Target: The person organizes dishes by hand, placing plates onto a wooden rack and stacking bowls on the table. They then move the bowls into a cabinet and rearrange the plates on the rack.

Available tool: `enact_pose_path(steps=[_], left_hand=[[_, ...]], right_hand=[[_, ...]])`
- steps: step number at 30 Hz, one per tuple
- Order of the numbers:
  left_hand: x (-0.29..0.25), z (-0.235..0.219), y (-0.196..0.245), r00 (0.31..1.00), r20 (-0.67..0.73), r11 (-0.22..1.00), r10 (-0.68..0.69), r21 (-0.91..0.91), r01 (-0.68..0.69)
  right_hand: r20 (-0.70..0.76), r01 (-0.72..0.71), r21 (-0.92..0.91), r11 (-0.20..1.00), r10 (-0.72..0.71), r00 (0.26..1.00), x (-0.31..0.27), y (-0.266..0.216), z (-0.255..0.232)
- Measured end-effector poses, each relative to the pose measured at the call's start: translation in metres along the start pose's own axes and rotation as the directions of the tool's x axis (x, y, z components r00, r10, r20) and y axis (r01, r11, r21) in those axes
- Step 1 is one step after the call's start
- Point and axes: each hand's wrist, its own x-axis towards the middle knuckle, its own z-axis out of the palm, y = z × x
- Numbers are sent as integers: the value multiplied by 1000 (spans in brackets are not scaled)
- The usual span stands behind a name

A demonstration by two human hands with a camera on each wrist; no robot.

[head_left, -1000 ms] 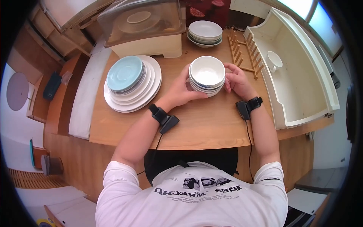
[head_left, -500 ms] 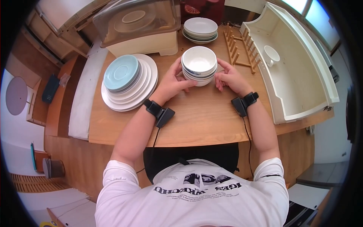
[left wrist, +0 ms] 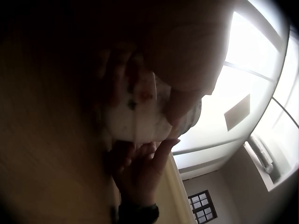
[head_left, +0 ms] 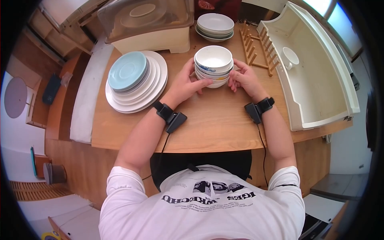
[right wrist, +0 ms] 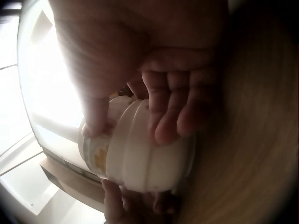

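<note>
A stack of white bowls [head_left: 213, 60] with coloured patterns on their sides stands on the wooden table before the person. From the left, the left hand [head_left: 185, 86] grips it, the thumb across the near side and the fingers around the far left. The right hand [head_left: 249, 83] holds the opposite side, its lower fingers bent. Seen from the right wrist, the thumb and fingertips [right wrist: 168, 133] lie against the sides of the bowls [right wrist: 140, 154]. The left wrist view is dark, with a floral bowl [left wrist: 135, 116] between the hands.
Left of the bowls is a pile of white plates [head_left: 160, 76] topped by a light blue plate [head_left: 128, 71]. More bowls [head_left: 216, 23] stand behind. A wooden rack [head_left: 256, 50] and a cream bin [head_left: 316, 100] with a white cup [head_left: 290, 57] are right; a lidded box [head_left: 150, 40] stands back left.
Both hands have moved the bowl stack away from the person, closer to the bowls at the back, mostly during the first half second. The hands stay at its sides.
</note>
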Motion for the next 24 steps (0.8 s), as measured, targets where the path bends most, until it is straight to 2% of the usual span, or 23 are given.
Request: enact_pose_path(steps=[4, 12, 16, 18, 24], left_hand=[[-2, 4, -1, 998, -27, 997, 58, 56, -56], [0, 4, 5, 999, -15, 998, 30, 48, -29], [-1, 6, 1, 994, -29, 994, 104, 29, -103], [-1, 5, 0, 995, -20, 995, 100, 31, -99], [-1, 3, -3, 999, -33, 999, 39, 19, -38]], right_hand=[[-1, -6, -2, 1000, 6, 1000, -1, -2, 3], [53, -55, 66, 996, 51, 997, -2, -9, 1], [38, -41, -16, 999, 41, 998, -1, -9, 1], [24, -28, -58, 998, 30, 999, -2, -9, 4], [30, -29, -15, 999, 30, 999, -2, -5, 0]])
